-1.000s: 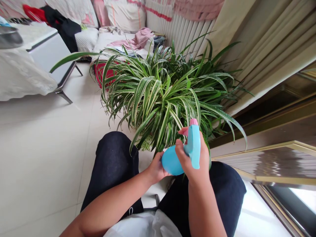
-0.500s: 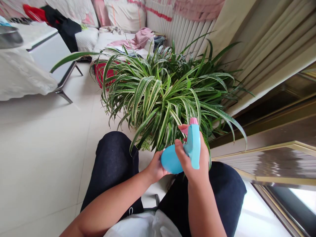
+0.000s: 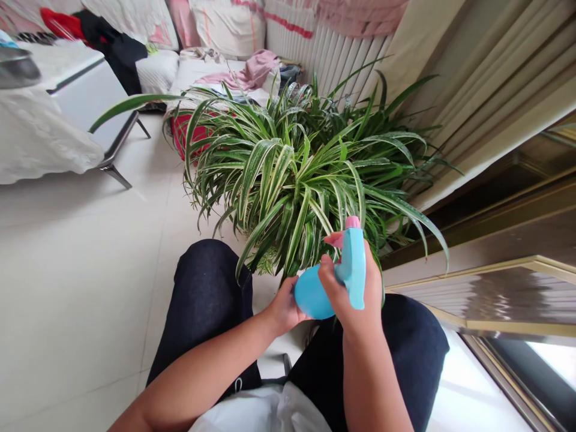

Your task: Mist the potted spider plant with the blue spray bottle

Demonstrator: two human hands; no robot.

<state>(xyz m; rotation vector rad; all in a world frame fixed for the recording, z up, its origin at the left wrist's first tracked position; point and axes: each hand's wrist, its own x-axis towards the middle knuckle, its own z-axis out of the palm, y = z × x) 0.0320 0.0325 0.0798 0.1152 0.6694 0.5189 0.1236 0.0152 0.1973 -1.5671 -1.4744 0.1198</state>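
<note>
Blue bottle (image 3: 312, 293) tilted, my right hand (image 3: 369, 285) round its neck, left hand (image 3: 283, 306) cupping its base; slack grip could drop it, near leaves (image 3: 292, 231) snag nozzle (image 3: 353, 222).

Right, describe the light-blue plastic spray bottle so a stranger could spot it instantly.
Find the big bushy plant with striped green leaves. In front of it, the person's left hand and right hand hold the rounded bottle. Its light-blue body and pink nozzle stand out against the leaves.

Glossy pale tiled floor (image 3: 81, 276) — a cloth-draped table (image 3: 85, 99) at left, cream curtains (image 3: 486, 102) at right.
</note>
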